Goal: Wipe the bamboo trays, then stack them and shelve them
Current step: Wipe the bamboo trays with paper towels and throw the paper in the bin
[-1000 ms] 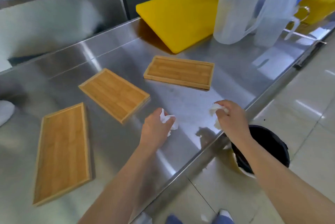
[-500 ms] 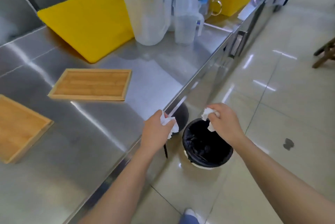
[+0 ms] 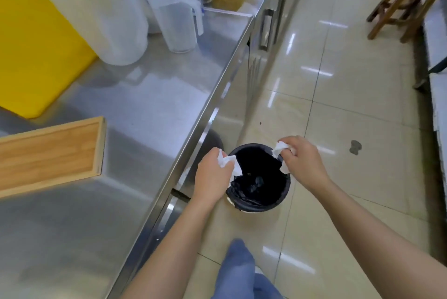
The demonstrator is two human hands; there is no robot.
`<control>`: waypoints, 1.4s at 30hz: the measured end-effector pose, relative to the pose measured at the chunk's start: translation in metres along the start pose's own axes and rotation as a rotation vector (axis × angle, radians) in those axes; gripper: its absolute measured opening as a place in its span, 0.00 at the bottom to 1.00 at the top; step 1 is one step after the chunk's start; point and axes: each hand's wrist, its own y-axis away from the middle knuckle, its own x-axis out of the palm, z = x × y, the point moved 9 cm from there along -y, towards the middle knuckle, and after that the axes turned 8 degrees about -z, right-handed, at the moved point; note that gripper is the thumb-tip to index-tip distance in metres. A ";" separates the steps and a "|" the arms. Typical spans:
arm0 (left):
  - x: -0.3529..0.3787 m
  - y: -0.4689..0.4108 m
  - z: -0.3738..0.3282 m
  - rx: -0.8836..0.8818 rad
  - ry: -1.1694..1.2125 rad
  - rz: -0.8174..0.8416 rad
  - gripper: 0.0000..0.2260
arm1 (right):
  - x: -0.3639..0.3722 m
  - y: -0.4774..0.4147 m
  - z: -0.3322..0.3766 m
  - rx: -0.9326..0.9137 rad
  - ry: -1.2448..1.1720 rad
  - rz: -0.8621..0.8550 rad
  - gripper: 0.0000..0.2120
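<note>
Each closed on a crumpled white paper tissue, the left hand (image 3: 212,175) and right hand (image 3: 303,162) hover over the round black-lined bin (image 3: 258,182) on the floor beside the steel table (image 3: 145,110), where a rectangular bamboo tray (image 3: 48,153) lies near its front edge.

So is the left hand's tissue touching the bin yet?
Cannot tell. In the head view the left hand grips its tissue, which overlaps the bin's near rim, but looking down from above, any gap in height is hidden.
</note>
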 end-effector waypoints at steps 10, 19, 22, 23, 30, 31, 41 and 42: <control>0.050 -0.053 -0.008 0.078 -0.029 -0.006 0.04 | 0.010 -0.030 -0.054 0.096 0.030 -0.110 0.13; 0.173 -0.126 0.067 0.033 -0.031 -0.047 0.08 | 0.101 -0.084 -0.176 0.082 0.007 -0.204 0.15; 0.222 -0.157 0.108 0.053 0.079 -0.148 0.07 | 0.148 -0.106 -0.231 0.002 -0.020 -0.256 0.14; 0.231 -0.166 0.120 0.088 0.136 -0.217 0.07 | 0.164 -0.111 -0.247 -0.036 -0.029 -0.275 0.15; 0.365 -0.217 0.248 0.152 -0.565 0.159 0.23 | 0.309 -0.130 -0.369 -0.071 0.459 0.029 0.29; 0.388 -0.213 0.276 0.092 -0.735 0.434 0.27 | 0.328 -0.125 -0.385 -0.059 0.527 0.200 0.34; 0.312 -0.191 0.194 0.230 -0.836 0.473 0.27 | 0.263 -0.106 -0.323 -0.046 0.510 0.420 0.41; 0.295 -0.187 0.174 0.248 -0.826 0.440 0.27 | 0.244 -0.105 -0.303 -0.062 0.499 0.388 0.41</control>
